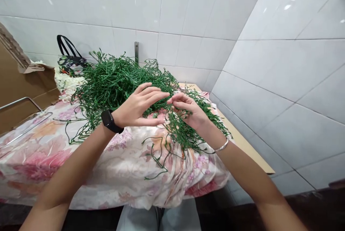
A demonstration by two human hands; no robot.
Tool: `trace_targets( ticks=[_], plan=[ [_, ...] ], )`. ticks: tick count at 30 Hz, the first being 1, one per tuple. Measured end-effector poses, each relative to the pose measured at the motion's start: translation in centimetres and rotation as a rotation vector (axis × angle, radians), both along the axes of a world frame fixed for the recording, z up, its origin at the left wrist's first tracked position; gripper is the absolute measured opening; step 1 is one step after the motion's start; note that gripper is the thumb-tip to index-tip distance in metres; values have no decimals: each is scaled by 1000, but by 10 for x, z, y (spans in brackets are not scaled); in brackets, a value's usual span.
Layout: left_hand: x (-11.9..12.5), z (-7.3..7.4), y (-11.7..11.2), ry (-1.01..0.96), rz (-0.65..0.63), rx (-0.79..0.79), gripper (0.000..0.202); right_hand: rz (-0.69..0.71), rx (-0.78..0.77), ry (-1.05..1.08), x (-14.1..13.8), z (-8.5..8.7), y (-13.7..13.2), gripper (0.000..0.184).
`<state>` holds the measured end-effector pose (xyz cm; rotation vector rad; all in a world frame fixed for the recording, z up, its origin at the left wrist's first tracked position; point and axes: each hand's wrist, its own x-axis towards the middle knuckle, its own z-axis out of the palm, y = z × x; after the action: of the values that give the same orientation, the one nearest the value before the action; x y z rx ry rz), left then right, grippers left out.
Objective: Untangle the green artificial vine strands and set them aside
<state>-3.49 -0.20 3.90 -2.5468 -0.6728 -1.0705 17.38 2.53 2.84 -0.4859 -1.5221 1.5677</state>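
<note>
A big heap of green plastic flower stems [115, 80] lies on the cloth-covered table, in front of my left hand [140, 105]. That hand is open, its fingers stretched out toward the right and the thumb apart, with nothing in it. Close by, my right hand [188, 109] has its fingers curled and the thumb and fingertips pinched together. A green plastic stem [171, 109] shows at those fingertips, partly hidden by the hand. Beneath and behind the right hand spreads a smaller pile of stems [185, 134]. A few loose stems [159, 159] trail toward the table's front edge.
White artificial flowers [70, 84] and a dark patterned bag [71, 62] are at the back left. Beside them stand a cardboard box [24, 83] and a bent metal rod [27, 128]. Flowered cloth [107, 173] covers the table; tiled walls [269, 69] close off the back and right.
</note>
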Motion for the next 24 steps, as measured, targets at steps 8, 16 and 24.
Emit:
trace_targets(
  ticks=[8,16,24],
  plan=[
    [10,-15,13,-203,-30,-527,29,-87,-30,115,0,7,5,27],
    [9,-16,17,-875,29,-505,28,-28,-147,170,2,-1,12,45],
    [11,-13,14,-1040,-83,-468,15,71,-39,-68,-3,2,-1,58]
  ],
)
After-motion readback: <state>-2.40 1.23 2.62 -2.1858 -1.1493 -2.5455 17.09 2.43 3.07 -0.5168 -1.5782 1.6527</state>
